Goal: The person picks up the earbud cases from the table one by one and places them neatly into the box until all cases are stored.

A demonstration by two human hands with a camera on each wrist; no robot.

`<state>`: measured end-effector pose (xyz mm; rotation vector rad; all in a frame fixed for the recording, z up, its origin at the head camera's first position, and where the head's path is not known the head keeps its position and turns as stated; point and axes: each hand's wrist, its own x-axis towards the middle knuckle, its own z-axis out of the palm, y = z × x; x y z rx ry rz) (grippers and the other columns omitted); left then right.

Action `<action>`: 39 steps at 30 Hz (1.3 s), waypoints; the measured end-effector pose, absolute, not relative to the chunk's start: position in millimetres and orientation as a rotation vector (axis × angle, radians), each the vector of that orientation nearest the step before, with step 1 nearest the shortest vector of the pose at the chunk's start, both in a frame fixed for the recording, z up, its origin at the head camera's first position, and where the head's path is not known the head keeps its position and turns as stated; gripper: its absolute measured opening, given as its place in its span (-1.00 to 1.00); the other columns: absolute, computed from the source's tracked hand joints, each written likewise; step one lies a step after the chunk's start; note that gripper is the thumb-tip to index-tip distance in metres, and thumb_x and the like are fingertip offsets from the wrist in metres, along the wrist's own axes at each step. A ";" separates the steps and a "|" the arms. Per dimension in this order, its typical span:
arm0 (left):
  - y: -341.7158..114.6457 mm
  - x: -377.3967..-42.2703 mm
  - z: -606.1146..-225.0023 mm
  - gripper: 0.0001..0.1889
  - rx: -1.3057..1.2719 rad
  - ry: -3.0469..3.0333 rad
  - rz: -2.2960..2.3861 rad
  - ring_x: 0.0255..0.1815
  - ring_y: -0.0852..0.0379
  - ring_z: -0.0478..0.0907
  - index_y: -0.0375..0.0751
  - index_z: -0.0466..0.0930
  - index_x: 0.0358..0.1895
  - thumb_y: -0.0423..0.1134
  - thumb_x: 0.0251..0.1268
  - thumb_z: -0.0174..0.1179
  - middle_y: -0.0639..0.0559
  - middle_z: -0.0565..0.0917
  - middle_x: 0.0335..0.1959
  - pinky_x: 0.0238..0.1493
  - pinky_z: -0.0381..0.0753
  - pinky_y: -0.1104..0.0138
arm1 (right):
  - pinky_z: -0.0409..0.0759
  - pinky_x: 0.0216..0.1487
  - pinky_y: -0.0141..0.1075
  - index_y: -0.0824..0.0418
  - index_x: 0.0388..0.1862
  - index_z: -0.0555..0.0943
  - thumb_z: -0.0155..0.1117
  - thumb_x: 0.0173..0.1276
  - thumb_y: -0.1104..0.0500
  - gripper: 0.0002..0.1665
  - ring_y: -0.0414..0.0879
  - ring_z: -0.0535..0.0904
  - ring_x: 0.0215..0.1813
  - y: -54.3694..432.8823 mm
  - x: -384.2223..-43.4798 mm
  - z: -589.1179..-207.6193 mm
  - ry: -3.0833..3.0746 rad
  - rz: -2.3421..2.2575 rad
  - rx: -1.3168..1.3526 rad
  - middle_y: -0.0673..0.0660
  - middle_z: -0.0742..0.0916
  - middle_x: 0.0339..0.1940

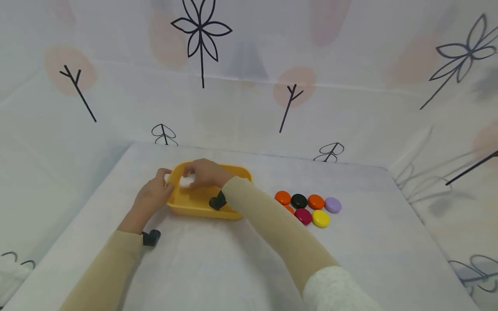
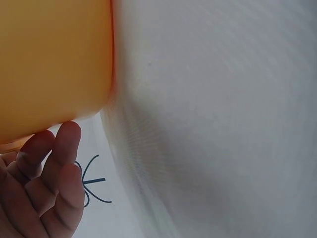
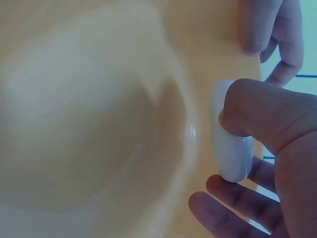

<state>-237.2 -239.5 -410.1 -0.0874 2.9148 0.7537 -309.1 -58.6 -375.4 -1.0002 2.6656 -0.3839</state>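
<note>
A shallow yellow tray (image 1: 206,211) stands on the white table, left of its middle. Over the tray's left end, my right hand (image 1: 206,172) pinches a white glossy disc (image 3: 233,153) between thumb and fingers. Seen from the right wrist, the disc is on edge, close to the tray's end wall. My left hand (image 1: 154,192) holds the left rim, thumb on the inner side and fingers outside. In the left wrist view, its fingertips (image 2: 68,134) meet the outer wall of the tray.
Right of the tray lie several glossy discs in two rows: orange (image 1: 282,197), black (image 1: 299,201), orange (image 1: 316,201) and lilac (image 1: 333,205) behind, crimson (image 1: 303,216) and yellow (image 1: 320,218) in front. My right sleeve (image 1: 272,224) partly hides another orange disc. Patterned white cloth (image 1: 249,112) hangs behind.
</note>
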 end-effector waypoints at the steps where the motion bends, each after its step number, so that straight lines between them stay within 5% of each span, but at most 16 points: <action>1: -239.9 -237.3 -410.1 -0.39 -0.083 2.919 0.753 -0.41 0.00 0.45 -0.18 0.00 0.44 -0.10 0.35 -0.22 -0.24 0.51 -0.11 -0.44 0.42 0.29 | 0.41 0.23 -0.33 -0.07 0.03 0.61 0.37 0.19 -0.12 -0.56 -0.19 0.47 0.08 -58.0 -308.6 -374.5 2.671 -0.384 -1.011 -0.11 0.64 0.03; 23: -237.9 -236.5 -405.3 -0.39 -0.109 2.880 0.752 -0.32 -0.02 0.45 -0.20 -0.03 0.45 -0.12 0.37 -0.22 -0.26 0.49 -0.06 -0.38 0.43 0.29 | 0.47 0.17 -0.34 -0.05 0.02 0.60 0.41 0.14 0.03 -0.57 -0.19 0.51 0.08 -30.1 -298.2 -372.4 2.685 -0.520 -1.035 -0.06 0.66 0.09; 39: -235.8 -235.5 -406.6 -0.38 -0.124 2.897 0.738 -0.36 0.00 0.44 -0.19 -0.04 0.46 -0.12 0.35 -0.24 -0.25 0.49 -0.06 -0.40 0.43 0.30 | 0.48 -0.12 -0.38 -0.03 0.05 0.59 0.39 0.12 0.09 -0.54 -0.14 0.51 -0.19 -2.4 -287.6 -362.3 2.679 -0.667 -1.012 -0.02 0.62 0.05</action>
